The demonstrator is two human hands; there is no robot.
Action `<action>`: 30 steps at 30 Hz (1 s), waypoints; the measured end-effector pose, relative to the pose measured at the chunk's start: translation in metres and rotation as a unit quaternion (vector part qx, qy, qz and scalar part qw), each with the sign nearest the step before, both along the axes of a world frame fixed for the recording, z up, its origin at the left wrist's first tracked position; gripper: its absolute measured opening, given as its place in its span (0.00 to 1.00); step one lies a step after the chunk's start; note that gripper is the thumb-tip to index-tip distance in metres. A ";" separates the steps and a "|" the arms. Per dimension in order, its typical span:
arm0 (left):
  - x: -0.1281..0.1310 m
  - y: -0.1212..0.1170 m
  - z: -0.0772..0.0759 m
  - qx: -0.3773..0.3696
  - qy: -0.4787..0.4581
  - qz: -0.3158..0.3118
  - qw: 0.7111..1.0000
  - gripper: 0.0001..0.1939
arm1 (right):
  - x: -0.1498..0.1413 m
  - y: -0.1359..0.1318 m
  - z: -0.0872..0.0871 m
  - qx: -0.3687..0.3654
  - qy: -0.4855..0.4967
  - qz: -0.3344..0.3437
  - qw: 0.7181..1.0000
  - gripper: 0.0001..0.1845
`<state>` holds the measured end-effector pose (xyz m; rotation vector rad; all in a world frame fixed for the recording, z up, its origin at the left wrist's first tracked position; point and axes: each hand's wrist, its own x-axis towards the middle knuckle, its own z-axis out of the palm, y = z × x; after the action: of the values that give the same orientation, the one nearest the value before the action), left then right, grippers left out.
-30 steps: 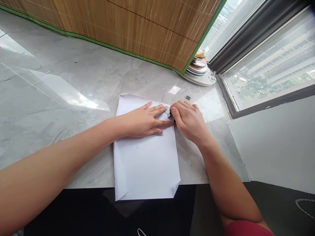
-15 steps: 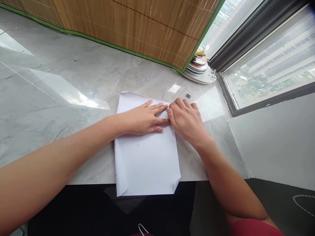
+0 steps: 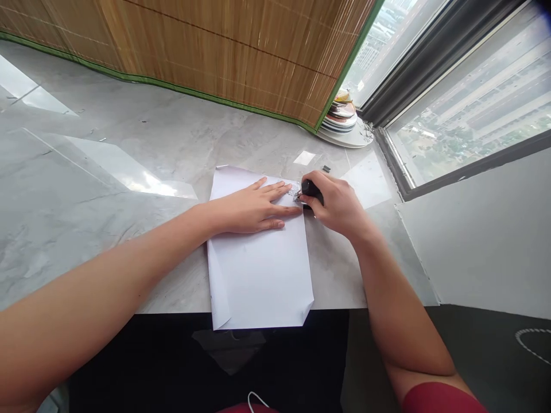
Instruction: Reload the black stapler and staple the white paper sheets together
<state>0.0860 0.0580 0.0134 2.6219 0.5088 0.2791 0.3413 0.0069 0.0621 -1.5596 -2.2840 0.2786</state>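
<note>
A stack of white paper [image 3: 260, 269] with folded edges lies on the grey marble counter [image 3: 129, 166], its near end hanging over the counter's front edge. My left hand [image 3: 253, 206] lies flat on the upper part of the sheet, fingers stretched out and pressing it down. My right hand [image 3: 338, 203] is closed around a small black stapler [image 3: 310, 190] whose metal nose sits at the paper's upper right edge, just beyond my left fingertips.
A bamboo blind with green trim [image 3: 232, 51] hangs along the back of the counter. A stack of plates [image 3: 344, 120] sits in the far right corner by the window [image 3: 465, 97]. A small dark strip of staples [image 3: 326, 168] lies beyond my right hand. A white wall panel [image 3: 486, 241] stands at right.
My right hand has drawn back a little from the paper's corner, so the black stapler now shows in its grip. The left hand stays flat on the sheet. The view has shifted slightly.
</note>
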 end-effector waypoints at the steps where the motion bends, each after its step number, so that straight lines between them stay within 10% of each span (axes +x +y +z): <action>1: 0.000 0.000 0.000 0.006 0.006 -0.001 1.000 0.27 | 0.002 0.001 -0.001 0.009 0.006 -0.008 1.000 0.08; 10: -0.002 0.000 0.005 0.045 0.075 0.012 0.996 0.32 | 0.026 0.007 0.001 0.007 -0.004 -0.139 0.990 0.11; 16: -0.003 0.001 0.006 0.055 0.070 0.014 0.996 0.30 | 0.022 -0.005 0.012 0.107 -0.045 -0.042 0.992 0.20; 30: -0.003 -0.001 0.008 0.056 0.059 0.013 0.997 0.30 | 0.014 -0.006 0.006 0.045 -0.163 0.086 0.982 0.19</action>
<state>0.0830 0.0569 0.0216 2.7547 0.5836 0.1652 0.3555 0.0011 0.0677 -1.4530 -2.6458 -0.0419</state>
